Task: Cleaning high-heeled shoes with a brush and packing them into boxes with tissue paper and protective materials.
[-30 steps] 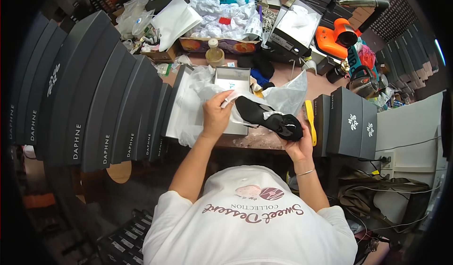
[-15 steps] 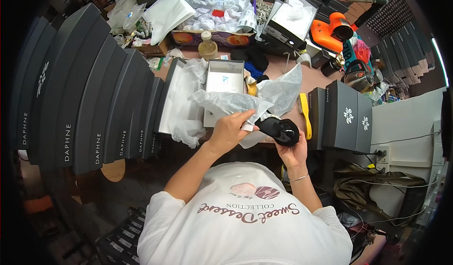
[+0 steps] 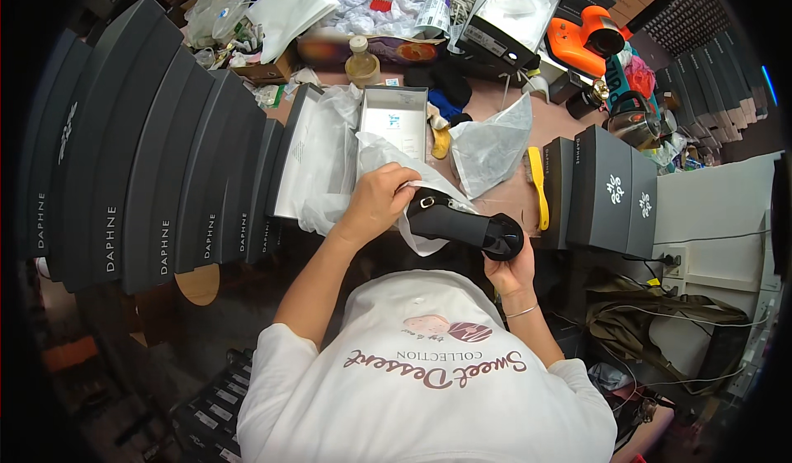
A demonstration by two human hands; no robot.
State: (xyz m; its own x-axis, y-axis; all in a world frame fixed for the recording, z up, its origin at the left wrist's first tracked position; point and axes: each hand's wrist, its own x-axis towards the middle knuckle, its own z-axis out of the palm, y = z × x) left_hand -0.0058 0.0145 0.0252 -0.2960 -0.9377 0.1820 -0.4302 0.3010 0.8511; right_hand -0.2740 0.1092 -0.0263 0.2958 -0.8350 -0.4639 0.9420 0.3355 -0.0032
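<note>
A black shoe (image 3: 458, 225) with a small buckled strap lies across the space in front of my chest, its glossy rounded toe to the right. My right hand (image 3: 513, 271) grips it from below at the toe; part of the fingers is hidden behind it. At the strap end, white tissue paper (image 3: 425, 239) sits behind and under the shoe. My left hand (image 3: 381, 197) pinches the edge of this paper beside the buckle. Just beyond stands an open shoe box (image 3: 419, 100) with a pale inside, next to its upturned lid (image 3: 290, 162), which holds more crumpled tissue.
Dark shoe boxes (image 3: 148, 166) stand in a row at the left, others (image 3: 606, 191) at the right. A yellow-handled brush (image 3: 538, 186) lies by the right boxes, near a loose tissue sheet (image 3: 492, 145). Farther back are a bottle (image 3: 361, 65) and an orange tool (image 3: 582, 42).
The tissue has come away from the strap end of the shoe, so its buckle and more of its length now show. My left hand has moved left with the paper.
</note>
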